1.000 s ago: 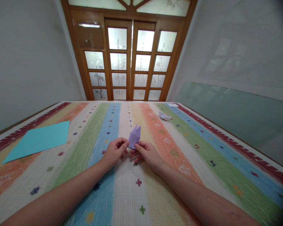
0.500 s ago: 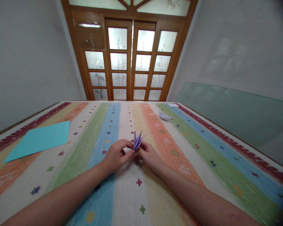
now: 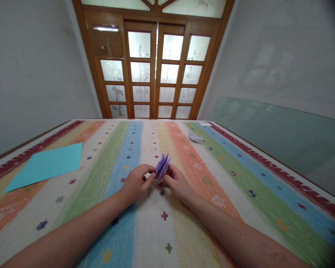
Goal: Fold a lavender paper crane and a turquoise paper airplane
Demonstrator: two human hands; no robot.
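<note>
**Striped mat, folded paper held in both hands**

Striped mat [image 3: 145, 230] covers the work surface before a wooden door [image 3: 156, 70]. Left hand [image 3: 135, 184] and right hand [image 3: 178, 183] each pinch the base of the purple folded paper [image 3: 162, 166], raised just above the mat at centre. Blue sheet [image 3: 46, 165] lies far left; white folded paper [image 3: 195, 137] lies beyond, right.

Flat sheet [image 3: 46, 165] far left on mat [image 3: 145, 230]; folded paper [image 3: 195, 137] behind right.
</note>
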